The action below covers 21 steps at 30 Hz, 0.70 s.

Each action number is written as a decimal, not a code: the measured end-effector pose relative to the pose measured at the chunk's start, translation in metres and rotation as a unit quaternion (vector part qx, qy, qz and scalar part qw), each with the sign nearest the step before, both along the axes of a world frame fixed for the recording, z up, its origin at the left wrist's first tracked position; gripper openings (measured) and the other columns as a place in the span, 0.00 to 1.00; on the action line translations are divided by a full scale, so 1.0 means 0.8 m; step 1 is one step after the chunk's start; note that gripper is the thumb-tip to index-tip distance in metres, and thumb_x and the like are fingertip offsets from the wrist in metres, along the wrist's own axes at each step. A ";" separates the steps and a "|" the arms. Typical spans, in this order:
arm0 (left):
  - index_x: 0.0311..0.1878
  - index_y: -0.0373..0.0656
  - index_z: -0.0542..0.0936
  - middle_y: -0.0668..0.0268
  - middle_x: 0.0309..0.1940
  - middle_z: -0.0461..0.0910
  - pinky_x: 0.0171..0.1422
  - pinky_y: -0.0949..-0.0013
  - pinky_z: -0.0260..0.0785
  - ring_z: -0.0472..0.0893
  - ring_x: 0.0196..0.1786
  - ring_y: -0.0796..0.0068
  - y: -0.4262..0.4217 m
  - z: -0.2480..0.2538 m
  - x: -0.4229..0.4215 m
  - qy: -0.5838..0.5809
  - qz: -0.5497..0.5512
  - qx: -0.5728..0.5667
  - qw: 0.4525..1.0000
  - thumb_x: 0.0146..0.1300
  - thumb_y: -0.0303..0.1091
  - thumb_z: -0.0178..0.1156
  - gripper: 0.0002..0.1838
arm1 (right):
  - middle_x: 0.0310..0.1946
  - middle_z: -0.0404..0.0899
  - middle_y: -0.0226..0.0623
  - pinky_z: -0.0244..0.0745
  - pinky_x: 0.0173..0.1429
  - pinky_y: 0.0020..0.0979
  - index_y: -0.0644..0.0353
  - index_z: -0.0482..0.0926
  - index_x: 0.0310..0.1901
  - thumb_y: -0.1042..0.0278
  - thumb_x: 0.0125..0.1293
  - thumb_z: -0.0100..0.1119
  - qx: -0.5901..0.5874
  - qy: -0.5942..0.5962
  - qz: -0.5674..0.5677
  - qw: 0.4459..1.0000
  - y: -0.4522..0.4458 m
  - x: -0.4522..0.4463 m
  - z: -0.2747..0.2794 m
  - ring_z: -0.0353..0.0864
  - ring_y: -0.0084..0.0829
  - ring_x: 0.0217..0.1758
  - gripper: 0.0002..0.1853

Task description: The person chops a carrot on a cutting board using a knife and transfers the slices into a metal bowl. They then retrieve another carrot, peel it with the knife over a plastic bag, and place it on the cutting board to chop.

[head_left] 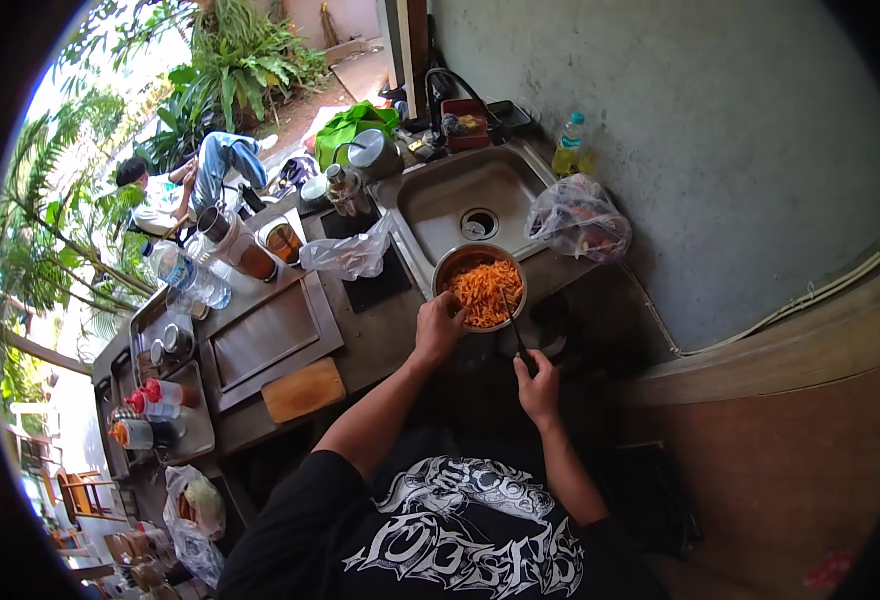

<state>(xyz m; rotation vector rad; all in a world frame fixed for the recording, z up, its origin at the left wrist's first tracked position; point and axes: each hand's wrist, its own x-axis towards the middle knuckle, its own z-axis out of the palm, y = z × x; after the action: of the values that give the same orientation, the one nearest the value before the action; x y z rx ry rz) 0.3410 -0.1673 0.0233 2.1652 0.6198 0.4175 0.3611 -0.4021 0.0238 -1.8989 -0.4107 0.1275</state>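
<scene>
A round metal bowl [441, 279] stands at the counter's front edge, beside the sink, filled with orange shredded carrot [486, 288]. My left hand [440, 326] is closed at the bowl's near left rim, its fingertips curled over the edge. In my right hand [537, 388] is a knife [516, 336] by its dark handle; the thin blade points up and away, its tip among the carrot pieces. The fingers of the right hand wrap round the handle, so part of it is hidden.
Behind the bowl is a steel sink [422, 190]. A plastic bag [582, 218] and a bottle of yellow liquid [568, 146] sit to its right. Leftward lie a crumpled bag [352, 252], a wooden board [303, 390] and sauce bottles [165, 393]. A person [185, 185] sits outside.
</scene>
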 end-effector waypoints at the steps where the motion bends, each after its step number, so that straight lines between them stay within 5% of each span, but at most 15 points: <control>1: 0.45 0.36 0.83 0.51 0.36 0.86 0.49 0.55 0.77 0.86 0.40 0.50 -0.003 0.001 -0.003 -0.001 0.005 -0.005 1.000 0.62 0.30 0.69 0.10 | 0.38 0.87 0.42 0.76 0.51 0.33 0.69 0.82 0.45 0.66 0.71 0.63 -0.005 -0.001 0.005 1.000 0.001 -0.002 0.007 0.87 0.30 0.45 0.12; 4: 0.45 0.36 0.83 0.52 0.39 0.86 0.49 0.56 0.77 0.86 0.41 0.53 -0.008 0.007 -0.009 -0.025 0.012 0.008 1.000 0.61 0.29 0.70 0.11 | 0.37 0.87 0.41 0.77 0.51 0.33 0.69 0.82 0.45 0.67 0.71 0.63 -0.018 0.015 0.048 0.999 0.009 -0.002 0.023 0.87 0.30 0.45 0.11; 6: 0.44 0.36 0.84 0.54 0.40 0.85 0.48 0.57 0.78 0.86 0.40 0.57 -0.013 0.009 -0.016 -0.130 0.030 -0.034 0.990 0.61 0.25 0.66 0.08 | 0.38 0.87 0.52 0.79 0.50 0.39 0.70 0.81 0.48 0.65 0.70 0.64 -0.028 -0.003 0.062 0.998 0.017 -0.002 0.022 0.88 0.49 0.48 0.14; 9: 0.43 0.37 0.84 0.58 0.39 0.84 0.44 0.63 0.78 0.84 0.36 0.63 -0.012 0.008 -0.048 -0.138 0.037 -0.050 0.988 0.62 0.22 0.63 0.07 | 0.38 0.86 0.53 0.79 0.49 0.39 0.70 0.81 0.48 0.65 0.71 0.64 -0.017 0.008 0.083 0.996 0.038 -0.009 0.018 0.88 0.51 0.47 0.14; 16: 0.41 0.36 0.83 0.58 0.37 0.82 0.43 0.66 0.75 0.83 0.35 0.66 0.027 -0.005 -0.196 -0.087 0.122 -0.087 0.985 0.61 0.20 0.59 0.07 | 0.39 0.87 0.50 0.79 0.50 0.37 0.69 0.81 0.48 0.64 0.71 0.64 -0.027 0.096 0.168 0.981 0.117 -0.046 -0.026 0.89 0.47 0.46 0.14; 18: 0.41 0.37 0.84 0.60 0.35 0.82 0.41 0.68 0.74 0.82 0.34 0.69 0.035 -0.009 -0.242 -0.085 0.204 -0.100 0.970 0.62 0.20 0.60 0.06 | 0.34 0.85 0.38 0.77 0.45 0.34 0.68 0.80 0.47 0.65 0.72 0.63 -0.013 0.118 0.214 0.970 0.143 -0.070 -0.029 0.83 0.28 0.37 0.13; 21: 0.40 0.37 0.84 0.61 0.33 0.83 0.41 0.68 0.74 0.82 0.33 0.71 0.041 -0.013 -0.312 -0.065 0.306 -0.101 0.944 0.63 0.21 0.61 0.05 | 0.33 0.85 0.42 0.78 0.45 0.36 0.68 0.80 0.47 0.65 0.71 0.64 -0.010 0.057 0.285 0.957 0.182 -0.111 -0.024 0.85 0.35 0.36 0.13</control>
<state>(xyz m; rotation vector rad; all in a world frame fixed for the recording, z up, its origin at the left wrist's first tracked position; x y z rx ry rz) 0.0917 -0.1343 0.0132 1.7000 1.2069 0.7784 0.2720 -0.2562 0.0046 -1.7338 -0.8723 0.6219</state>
